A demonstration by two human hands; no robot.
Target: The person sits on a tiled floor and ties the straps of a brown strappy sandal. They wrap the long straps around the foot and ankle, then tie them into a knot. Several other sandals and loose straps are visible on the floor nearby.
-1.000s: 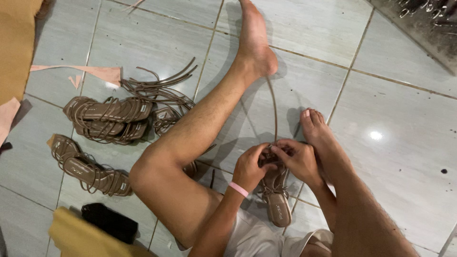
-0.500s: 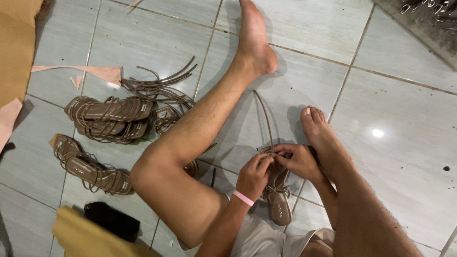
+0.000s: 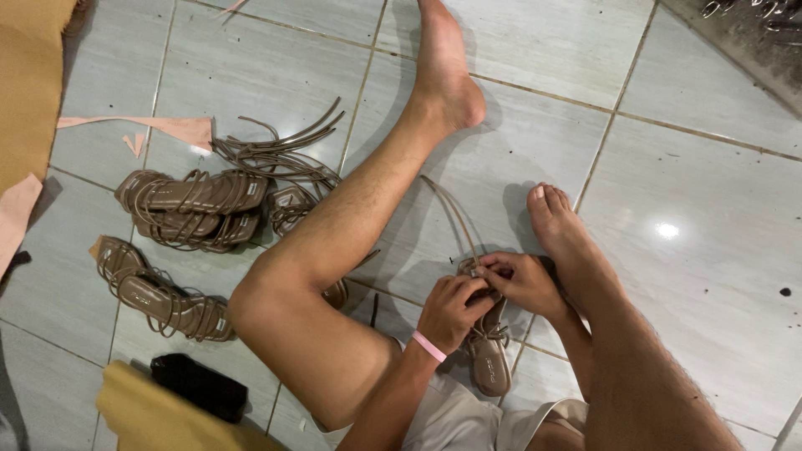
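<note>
Here, both hands [image 3: 489, 296] pinch thin straps [image 3: 455, 217] — a tan strappy sandal [image 3: 489, 359].

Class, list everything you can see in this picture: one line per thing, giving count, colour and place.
Sandal: one, tan, between the legs, under both hands.
Loose straps: tan, running up from that sandal.
Other sandals: several, tan, piled left.
Strap bundle: tan, above the pile.
Black object: one, bottom left.
Yellow-brown sheet: upper left edge.
Pink scraps: upper left.
Floor tiles: grey.
Wristband: pink, left wrist.
Left hand: on the sandal.
Right hand: on the sandal.
</note>
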